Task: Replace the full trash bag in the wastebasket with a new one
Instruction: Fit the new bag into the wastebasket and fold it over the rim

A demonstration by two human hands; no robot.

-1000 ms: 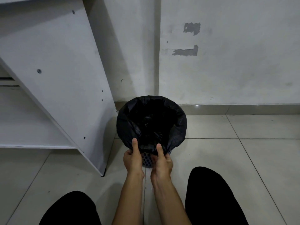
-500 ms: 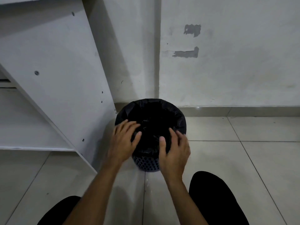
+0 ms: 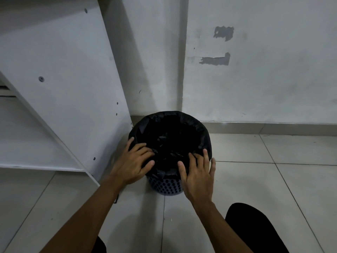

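Observation:
A small dark wastebasket (image 3: 166,187) with a perforated wall stands on the tiled floor by the wall corner. A black trash bag (image 3: 169,130) lines it, folded over the rim and hanging down the outside. My left hand (image 3: 134,161) lies flat on the bag at the near left rim, fingers spread. Flat on the near right rim rests my right hand (image 3: 197,172), its fingers also apart. Neither hand grips anything. The inside of the basket is too dark to make out.
A white cabinet side panel (image 3: 73,84) stands close to the left of the basket, with a shelf (image 3: 27,143) behind it. The grey wall (image 3: 255,79) and skirting run right behind. My dark-clad knees (image 3: 255,229) are at the bottom, on pale floor tiles (image 3: 273,179).
Both hands let go of the bag's near edge, where they pinched it together, and moved apart and up onto the rim with fingers spread. The basket stays in place.

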